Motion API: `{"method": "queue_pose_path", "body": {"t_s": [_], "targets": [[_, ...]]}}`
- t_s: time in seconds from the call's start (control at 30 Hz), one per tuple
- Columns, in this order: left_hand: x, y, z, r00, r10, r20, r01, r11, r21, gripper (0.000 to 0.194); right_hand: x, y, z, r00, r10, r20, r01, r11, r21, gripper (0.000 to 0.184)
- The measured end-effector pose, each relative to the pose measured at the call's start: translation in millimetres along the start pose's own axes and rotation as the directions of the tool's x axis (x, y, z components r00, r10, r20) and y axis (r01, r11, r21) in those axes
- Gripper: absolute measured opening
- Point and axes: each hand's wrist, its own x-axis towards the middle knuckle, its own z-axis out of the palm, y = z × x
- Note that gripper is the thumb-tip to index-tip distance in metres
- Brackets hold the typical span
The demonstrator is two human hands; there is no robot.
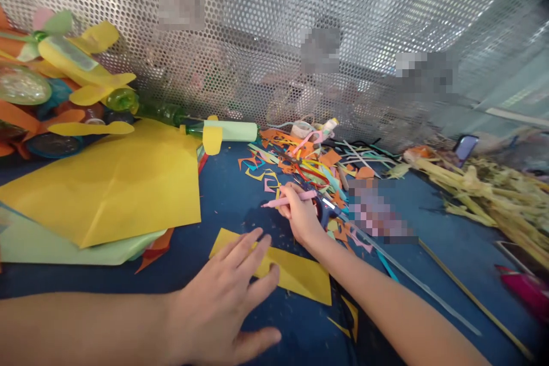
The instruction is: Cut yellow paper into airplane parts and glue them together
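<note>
My right hand [302, 217] is closed around a pink marker pen [283, 201], its tip pointing left above the blue table. Below it, a yellow paper strip [295, 274] lies on the table. Over the strip's left part my left hand [231, 280] is spread, fingers apart and holding nothing; I cannot tell whether it touches the paper. Just beyond the right hand, scissors with dark blue handles [328, 211] lie partly hidden among colourful paper scraps [304, 154].
Large yellow sheets [141, 177] overlap pale green paper [81, 243] at left. Bottle crafts with paper petals [64, 63] crowd the far left. A perforated metal screen [257, 28] stands behind the table. Corn husks [506, 194] and a glue stick [437, 291] are at right.
</note>
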Motion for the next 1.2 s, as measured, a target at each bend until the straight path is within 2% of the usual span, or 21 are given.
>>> {"method": "queue_pose_path", "body": {"t_s": [0.13, 0.37, 0.47, 0.63, 0.8, 0.93, 1.07, 1.2], "targets": [[-0.2, 5.2, -6.4, 0.996, 0.027, 0.088, -0.022, 0.998, -0.055, 0.061, 0.4, -0.4, -0.2, 1.000, 0.017, 0.008, -0.018, 1.000, 0.019, 0.028], [-2.4, 24.1, -8.6, 0.988, -0.108, 0.115, 0.103, 0.993, 0.052, 0.062, 3.7, -1.9, -1.6, 0.997, 0.072, 0.014, -0.073, 0.993, 0.096, 0.030], [-2.9, 20.0, -6.2, 0.990, -0.072, 0.119, 0.071, 0.997, 0.011, 0.061, 3.7, -4.2, -1.1, 0.996, 0.089, -0.020, -0.086, 0.987, 0.135, 0.029], [-2.6, 5.4, -1.0, 0.996, 0.010, 0.084, -0.006, 0.999, -0.040, 0.074, 2.0, -8.1, 1.8, 0.995, 0.089, -0.049, -0.080, 0.984, 0.160, 0.029], [-1.3, 5.2, -2.0, 0.989, -0.010, 0.146, 0.015, 0.999, -0.031, 0.074, 0.8, -10.0, 4.1, 0.993, 0.065, -0.094, -0.052, 0.989, 0.135, 0.029], [-0.9, 5.3, -0.1, 0.985, -0.095, 0.147, 0.094, 0.995, 0.011, 0.083, -1.9, -11.8, 2.3, 0.992, -0.048, -0.115, 0.052, 0.998, 0.029, 0.026], [1.7, 0.2, 3.0, 0.985, -0.126, 0.121, 0.127, 0.992, -0.005, 0.082, -8.9, -16.7, 2.7, 0.990, -0.143, 0.017, 0.144, 0.980, -0.138, 0.024], [6.1, -4.9, 4.9, 0.987, -0.117, 0.111, 0.120, 0.992, -0.026, 0.077, -15.1, -17.8, 7.0, 0.970, -0.105, 0.221, 0.151, 0.968, -0.201, 0.023]]}}
